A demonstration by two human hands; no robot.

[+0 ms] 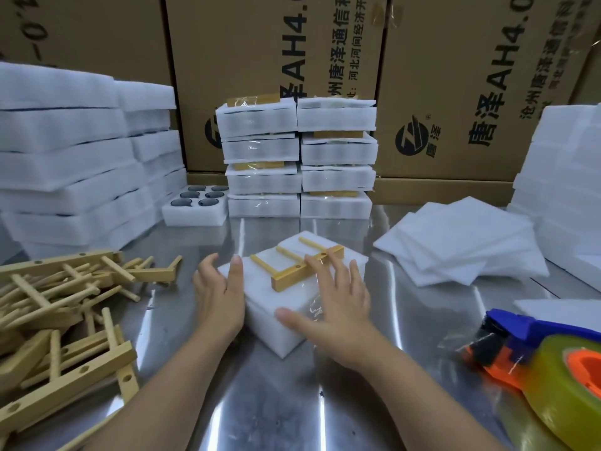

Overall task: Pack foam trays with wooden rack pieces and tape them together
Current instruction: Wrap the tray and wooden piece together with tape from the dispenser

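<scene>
Bracing foam tray (270, 333) at 9 o'clock, left hand (221, 294) flat; pressing rack piece (289, 276), right hand (338, 307) spread. Risks skewing it, wrinkling tape (313, 308).

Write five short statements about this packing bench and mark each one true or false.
1. A wooden rack piece lies on top of the foam tray between the hands. True.
2. The right hand grips the tape dispenser. False: the dispenser lies on the table to the right, apart from the hand, which rests spread on the tray.
3. The loose wooden pieces are piled on the person's left. True.
4. The left hand holds a wooden piece. False: it lies flat against the tray's left side.
5. Taped packs are stacked at the back, in front of cardboard boxes. True.
</scene>
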